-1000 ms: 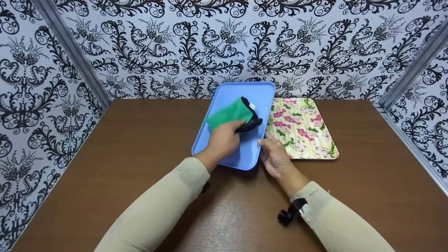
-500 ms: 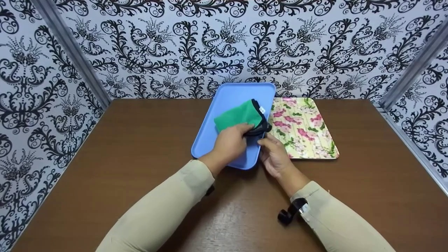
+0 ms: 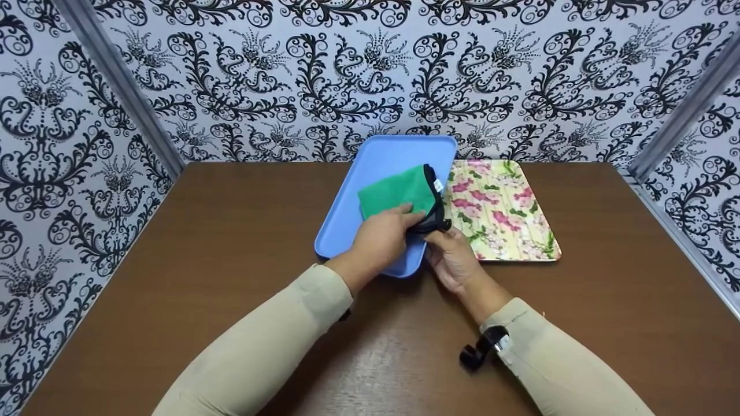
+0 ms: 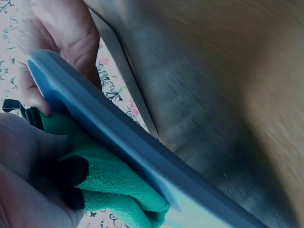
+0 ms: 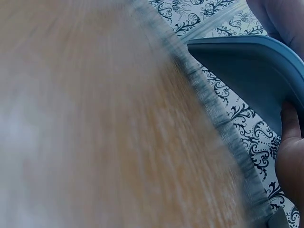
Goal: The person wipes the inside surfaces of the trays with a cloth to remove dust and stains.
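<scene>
A blue tray [image 3: 399, 151] is held up at a tilt above the table. My right hand [image 3: 454, 260] grips its right edge, thumb on the front side; in the right wrist view a finger [image 5: 289, 124] lies against the tray's underside. My left hand [image 3: 381, 240] holds a folded green cloth [image 3: 396, 190] with black trim and a small white tag against the tray's upper face. The left wrist view shows the fluffy cloth [image 4: 116, 183] bunched beside the tray rim [image 4: 142, 148]. Part of the cloth is hidden under the left hand.
A floral-patterned tray [image 3: 503, 214] lies on the brown table [image 3: 243, 219], behind and right of the blue tray. A black-and-white patterned wall [image 3: 324, 69] stands along the back. A black device [image 3: 477, 355] is strapped to the right wrist.
My left hand has slid the green cloth rightward across the tray to its right edge, near the right thumb. My right hand and the tray have barely moved.
</scene>
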### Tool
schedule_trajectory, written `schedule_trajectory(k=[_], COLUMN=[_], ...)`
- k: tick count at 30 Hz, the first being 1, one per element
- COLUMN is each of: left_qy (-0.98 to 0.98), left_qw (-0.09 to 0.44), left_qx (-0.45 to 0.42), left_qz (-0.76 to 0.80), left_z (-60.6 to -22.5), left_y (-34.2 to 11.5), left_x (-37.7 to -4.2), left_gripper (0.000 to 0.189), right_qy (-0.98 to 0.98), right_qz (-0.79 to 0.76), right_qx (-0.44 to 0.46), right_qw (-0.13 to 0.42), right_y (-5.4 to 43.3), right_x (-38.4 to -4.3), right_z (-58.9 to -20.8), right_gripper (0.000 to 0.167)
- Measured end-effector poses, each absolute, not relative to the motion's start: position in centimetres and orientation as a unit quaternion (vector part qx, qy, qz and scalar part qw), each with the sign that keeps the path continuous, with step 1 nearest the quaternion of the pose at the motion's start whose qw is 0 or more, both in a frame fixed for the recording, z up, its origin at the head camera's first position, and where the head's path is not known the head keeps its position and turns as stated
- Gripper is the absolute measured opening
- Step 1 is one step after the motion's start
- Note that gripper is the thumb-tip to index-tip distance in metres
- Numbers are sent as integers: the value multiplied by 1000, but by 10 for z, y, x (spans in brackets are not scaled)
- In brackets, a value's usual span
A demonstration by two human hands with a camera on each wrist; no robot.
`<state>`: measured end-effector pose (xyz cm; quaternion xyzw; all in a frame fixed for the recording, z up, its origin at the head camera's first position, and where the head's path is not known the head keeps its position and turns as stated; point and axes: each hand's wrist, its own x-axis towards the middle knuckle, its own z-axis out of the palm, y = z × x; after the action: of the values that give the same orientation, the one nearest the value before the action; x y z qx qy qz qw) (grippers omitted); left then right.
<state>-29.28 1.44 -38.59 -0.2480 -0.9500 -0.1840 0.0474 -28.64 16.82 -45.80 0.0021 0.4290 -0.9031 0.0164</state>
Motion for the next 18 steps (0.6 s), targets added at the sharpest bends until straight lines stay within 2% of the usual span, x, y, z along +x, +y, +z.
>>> schedule_trajectory(k=[10,18], left_qy=[-935,-934], left_qw=[101,115], left_qx=[-317,-321], left_qz=[-118,-106], left_z=[-391,-397], left_y=[-1,-16], left_x=[-299,-307], left_gripper=[44,45], right_qy=[423,452], right_qz=[-905,-891], right_qx=[-25,-27], right_qw=[29,39], right_y=[169,170], right_x=[-286,-287], right_z=[-457,-455], right_gripper=[33,57])
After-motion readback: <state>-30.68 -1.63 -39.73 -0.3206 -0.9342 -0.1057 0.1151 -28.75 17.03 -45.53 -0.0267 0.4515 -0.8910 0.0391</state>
